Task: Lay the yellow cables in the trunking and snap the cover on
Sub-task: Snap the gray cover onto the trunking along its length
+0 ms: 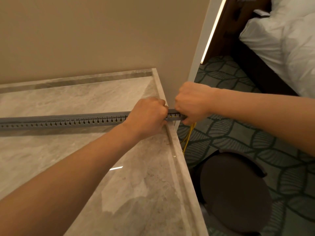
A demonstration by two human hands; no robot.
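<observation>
A long grey slotted trunking (68, 122) lies across the marble table top, running from the left edge to past the table's right edge. Its grey cover sits along the top of it. My left hand (148, 116) is closed over the trunking just inside the table's right edge. My right hand (192, 103) is closed around the trunking's right end, which overhangs the edge. Yellow cables (188, 135) come out below my right hand and hang down toward the floor. Yellow shows through the slots between my hands.
The marble table (127, 184) has a raised rim and stands against a beige wall (102, 31). A dark round stool (235, 193) stands on the patterned carpet at the right. A bed with white bedding (281, 40) is at the upper right.
</observation>
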